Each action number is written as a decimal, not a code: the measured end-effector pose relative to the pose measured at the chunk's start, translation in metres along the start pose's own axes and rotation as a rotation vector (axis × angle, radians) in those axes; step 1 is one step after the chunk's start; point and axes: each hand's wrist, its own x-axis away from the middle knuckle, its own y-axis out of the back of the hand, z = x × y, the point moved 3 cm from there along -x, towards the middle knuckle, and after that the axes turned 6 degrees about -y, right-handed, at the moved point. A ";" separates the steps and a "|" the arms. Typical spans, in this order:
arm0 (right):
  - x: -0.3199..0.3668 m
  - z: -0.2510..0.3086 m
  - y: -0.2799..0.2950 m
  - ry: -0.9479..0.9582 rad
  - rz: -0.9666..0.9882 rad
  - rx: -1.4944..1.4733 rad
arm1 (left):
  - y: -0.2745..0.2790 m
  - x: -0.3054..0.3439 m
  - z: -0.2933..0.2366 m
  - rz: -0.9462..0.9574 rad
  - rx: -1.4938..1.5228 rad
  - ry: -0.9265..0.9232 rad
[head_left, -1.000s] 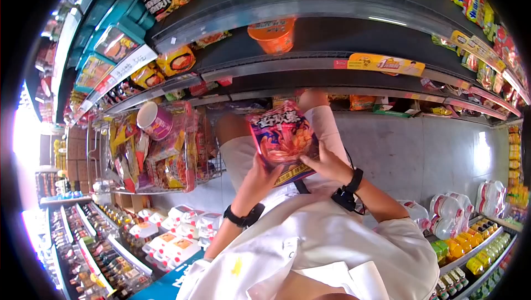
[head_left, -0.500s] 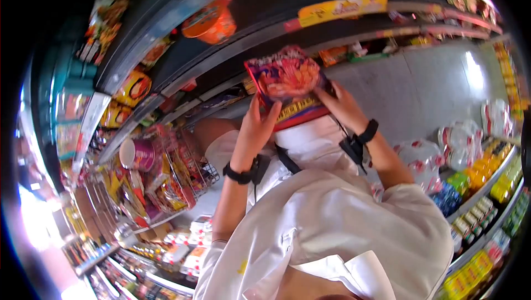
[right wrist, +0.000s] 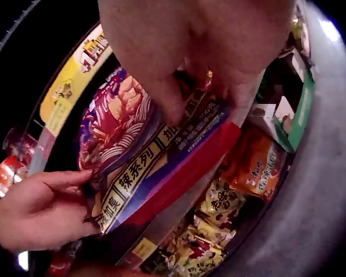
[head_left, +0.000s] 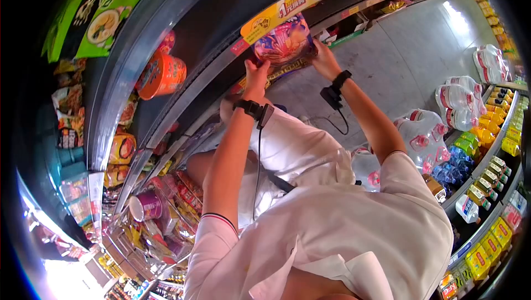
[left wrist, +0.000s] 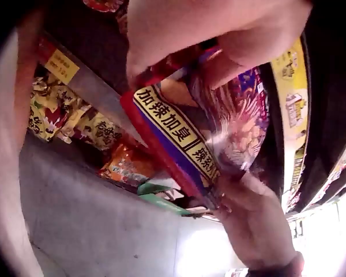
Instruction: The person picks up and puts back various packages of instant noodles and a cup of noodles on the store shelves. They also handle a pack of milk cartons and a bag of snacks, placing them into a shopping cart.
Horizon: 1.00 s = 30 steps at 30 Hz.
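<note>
A purple-and-red packet of instant noodles (head_left: 282, 45) is held out at the shelf front, tilted, its far edge overlapped by the yellow price strip (head_left: 290, 9). My left hand (head_left: 256, 81) grips its left end. At the opposite end my right hand (head_left: 326, 62) grips it, the thumb on the printed face. In the left wrist view, a bowl of noodles shows on the packet front (left wrist: 236, 124) beside a cream band of black characters. From the right wrist, the packet's red lower edge (right wrist: 179, 179) lies above the lower shelf's goods.
On the shelf to the left stands an orange noodle cup (head_left: 161, 76). Yellow snack packets (right wrist: 207, 231) and a green box (right wrist: 303, 109) sit low down. A filled cart with a purple cup (head_left: 145, 206) is at lower left. Water bottles (head_left: 456, 101) stand on the floor at right.
Both hands have carried the packet from above my lap forward to the shelf, and my arms are stretched further out. The head view has turned to the right.
</note>
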 end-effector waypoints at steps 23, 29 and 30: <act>-0.127 -0.014 0.095 0.141 -0.322 0.105 | -0.116 -0.065 -0.029 0.037 0.070 -0.351; -0.201 -0.092 0.060 0.099 -0.228 0.777 | -0.059 -0.099 -0.017 0.042 -0.794 -0.689; -0.199 -0.075 0.056 0.115 -0.277 0.665 | -0.055 -0.102 -0.020 0.065 -1.029 -0.844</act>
